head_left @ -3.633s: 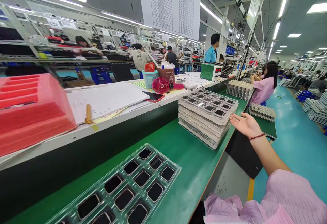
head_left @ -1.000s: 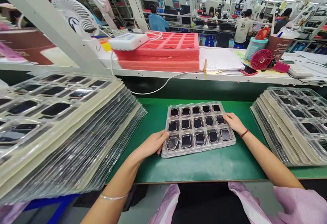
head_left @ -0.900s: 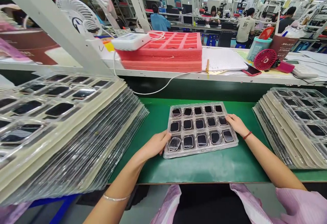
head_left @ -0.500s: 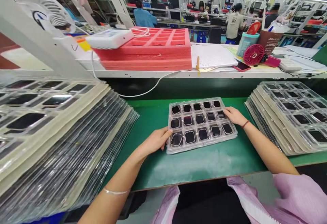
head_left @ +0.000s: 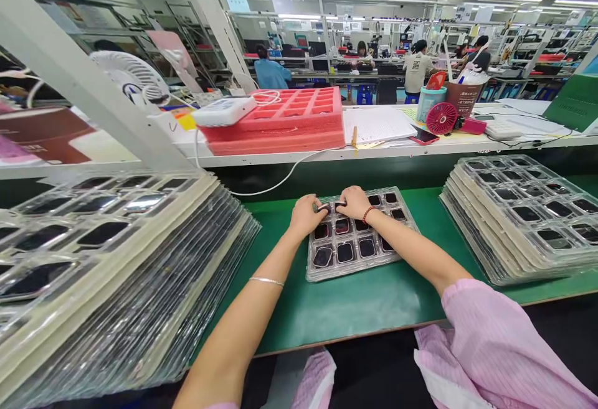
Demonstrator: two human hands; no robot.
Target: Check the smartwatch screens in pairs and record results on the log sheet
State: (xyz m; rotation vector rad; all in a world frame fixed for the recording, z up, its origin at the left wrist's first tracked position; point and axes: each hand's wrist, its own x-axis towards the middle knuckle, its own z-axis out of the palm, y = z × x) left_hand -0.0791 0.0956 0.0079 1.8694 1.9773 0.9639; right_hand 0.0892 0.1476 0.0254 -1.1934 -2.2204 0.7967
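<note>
A clear plastic tray (head_left: 339, 267) lies slightly askew on the green bench, with rows of small dark square screens (head_left: 346, 251) in its pockets. At its back left corner my left hand (head_left: 306, 215) is closed, thumb and fingers pinching the edge of a dark screen. My right hand (head_left: 355, 202) reaches across the tray and pinches another screen in the back row, just right of the left hand. Its forearm covers part of the tray's right side. The fingertips of both hands are partly hidden.
A tall leaning stack of filled trays (head_left: 187, 284) stands at left, a shorter stack (head_left: 518, 222) at right. On the shelf are red foam trays (head_left: 275, 141), a white device (head_left: 224, 111), papers (head_left: 378, 126), a phone (head_left: 425, 136) and a pink fan (head_left: 441, 118). A white cable (head_left: 280, 183) hangs down.
Both hands have left the tray's left and right sides and come together over its back left pockets, closing on screens there. The tray stays nearly in place; the head view has tilted up.
</note>
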